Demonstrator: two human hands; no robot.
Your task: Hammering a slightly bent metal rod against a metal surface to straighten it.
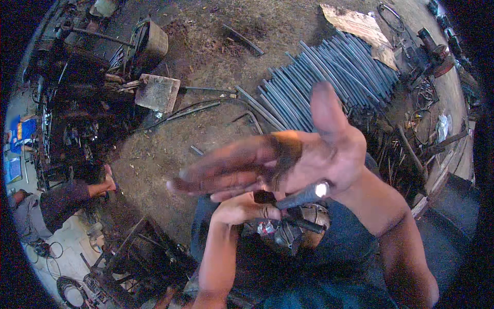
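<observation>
Apparently mid-job, the left hand [242,208] holds a dark, bright-tipped metal rod [302,198], right hand [324,154] spread wide; blue-grey metal rods [337,69] lie piled, stage unclear.

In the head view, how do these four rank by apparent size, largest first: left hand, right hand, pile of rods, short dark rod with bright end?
1. Right hand and pile of rods: too alike to rank; the hand is nearer the camera.
2. Left hand.
3. Short dark rod.
</observation>
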